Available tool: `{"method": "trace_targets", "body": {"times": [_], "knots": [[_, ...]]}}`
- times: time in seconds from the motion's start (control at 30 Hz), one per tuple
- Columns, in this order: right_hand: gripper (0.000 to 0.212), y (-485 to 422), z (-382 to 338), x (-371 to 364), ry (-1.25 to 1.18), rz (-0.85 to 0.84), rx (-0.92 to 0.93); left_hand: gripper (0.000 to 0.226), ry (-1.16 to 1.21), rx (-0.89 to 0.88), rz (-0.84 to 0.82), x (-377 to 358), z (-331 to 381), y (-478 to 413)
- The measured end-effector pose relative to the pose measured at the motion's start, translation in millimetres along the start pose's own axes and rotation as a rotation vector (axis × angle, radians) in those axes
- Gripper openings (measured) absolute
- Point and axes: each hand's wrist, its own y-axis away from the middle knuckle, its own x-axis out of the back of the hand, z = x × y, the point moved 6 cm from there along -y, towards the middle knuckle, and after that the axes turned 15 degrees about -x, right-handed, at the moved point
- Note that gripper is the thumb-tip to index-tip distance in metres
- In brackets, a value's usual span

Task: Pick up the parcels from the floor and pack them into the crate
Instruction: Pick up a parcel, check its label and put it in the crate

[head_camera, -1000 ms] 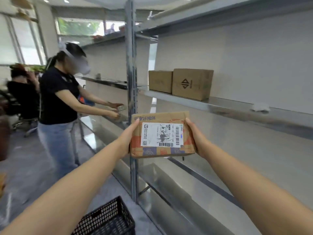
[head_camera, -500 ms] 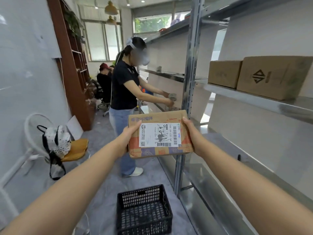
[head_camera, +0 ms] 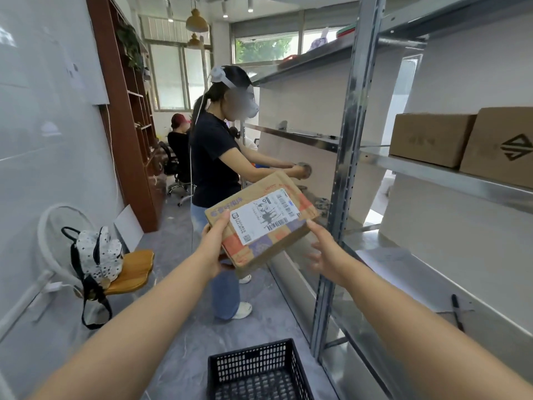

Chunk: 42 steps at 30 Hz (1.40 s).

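Crate (head_camera: 251, 347) top open to approach from above; shelf upright (head_camera: 331, 255) close right; standing person (head_camera: 215, 168) obstructs the aisle beyond.

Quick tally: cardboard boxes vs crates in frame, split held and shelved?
Parcel: 1
Shelf boxes: 2
Crate: 1
Total: 4
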Motion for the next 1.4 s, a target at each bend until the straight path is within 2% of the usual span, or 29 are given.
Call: {"method": "trace_targets", "body": {"times": [0.1, 0.17, 0.27, 0.3, 0.33, 0.4, 0.5, 0.57, 0.8, 0.87, 0.97, 1.0, 1.03, 1.13, 1.2, 1.3, 1.4], "knots": [[0.099, -25.6, 6.9, -42.3, -0.049, -0.110, -0.051, 0.089, 0.068, 0.050, -0.008, 4.4, -14.5, -20.7], [0.088, -41.7, 8.5, -60.9, -0.067, -0.110, -0.031, 0.095, 0.069, 0.091, -0.058, 8.4, -23.8, -30.9], [0.077, -70.6, 6.3, -63.3, -0.096, -0.020, 0.004, 0.079, -0.071, 0.144, -0.170, 22.6, -31.1, -49.0], [0.076, -78.8, 5.9, -64.0, -0.087, -0.021, -0.002, 0.081, -0.146, 0.151, -0.193, 31.2, -33.2, -57.2], [0.075, -88.9, 5.8, -65.4, -0.068, -0.033, -0.017, 0.085, -0.223, 0.128, -0.210, 39.8, -34.4, -68.9], [0.071, -114.9, 6.6, -70.8, -0.009, -0.083, -0.053, 0.069, -0.295, 0.050, -0.244, 50.7, -32.9, -93.7], [0.079, -163.0, 15.0, -86.4, 0.097, -0.198, -0.098, 0.049, -0.271, 0.052, -0.233, 62.6, -50.4, -129.4], [0.072, -204.3, 27.9, -94.6, 0.158, -0.249, -0.137, 0.035, -0.217, 0.074, -0.204, 63.1, -70.9, -148.3], [0.060, -333.9, 66.4, -102.8, 0.280, -0.360, -0.309, 0.027, -0.133, 0.206, -0.046, 75.9, -170.2, -220.1], [0.052, -370.1, 89.3, -103.6, 0.289, -0.366, -0.368, 0.031, -0.120, 0.232, -0.006, 85.3, -208.7, -236.2], [0.051, -418.2, 140.3, -102.6, 0.255, -0.330, -0.456, 0.076, -0.081, 0.313, 0.079, 107.4, -283.9, -256.0], [0.051, -432.1, 160.2, -101.4, 0.246, -0.309, -0.484, 0.085, -0.087, 0.356, 0.102, 115.2, -313.3, -259.7], [0.050, -445.9, 180.3, -99.2, 0.244, -0.288, -0.505, 0.083, -0.094, 0.387, 0.127, 120.5, -339.0, -262.2], [0.052, -486.3, 241.8, -91.4, 0.213, -0.229, -0.546, 0.050, -0.097, 0.455, 0.178, 132.1, -407.4, -265.5], [0.058, -509.1, 287.3, -84.2, 0.204, -0.197, -0.589, 0.043, -0.121, 0.481, 0.192, 142.2, -454.8, -264.1], [0.040, -535.9, 356.2, -76.0, 0.224, -0.169, -0.679, 0.040, -0.141, 0.536, 0.198, 159.5, -518.6, -257.6], [0.041, -555.5, 424.5, -67.4, 0.242, -0.163, -0.737, 0.064, -0.182, 0.619, 0.172, 177.7, -588.9, -244.4]]}}
